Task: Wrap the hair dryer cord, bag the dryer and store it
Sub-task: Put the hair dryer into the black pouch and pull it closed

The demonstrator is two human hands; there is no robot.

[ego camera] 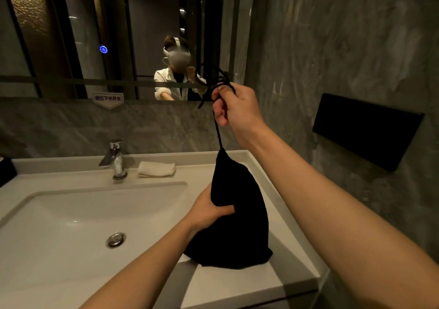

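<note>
Two hands on one soft black cloth drawstring bag [240,218], which stands on the R side of the pale stone vanity counter [249,285], just beside the white sink basin [71,213] and near the front edge. The dryer is not visible; presumably inside, judging by the bulge.

Risks:
(a) The bag is near the rim & counter edge, so a hard upward tug on the thin black drawstring cord [218,134] could tip or drag it off.
(b) The cord loops bunched at my fingers may snag or knot on release.
(c) If the neck isn't fully cinched, the dryer could slip out on lifting.

Grip: my right hand [236,106], raised well above the bag, has its fingers curled tight round the taut cord, w/ spare loops gathered on top. My left hand [209,210] clamps the bag's side approx. mid-height, thumb pressed into the cloth, fingers wrapped behind, out of view.

Beyond: chrome tap [115,158] & folded white towel [156,168] at the counter rear, well apart from the bag; black wall box [365,130] to the R.
</note>
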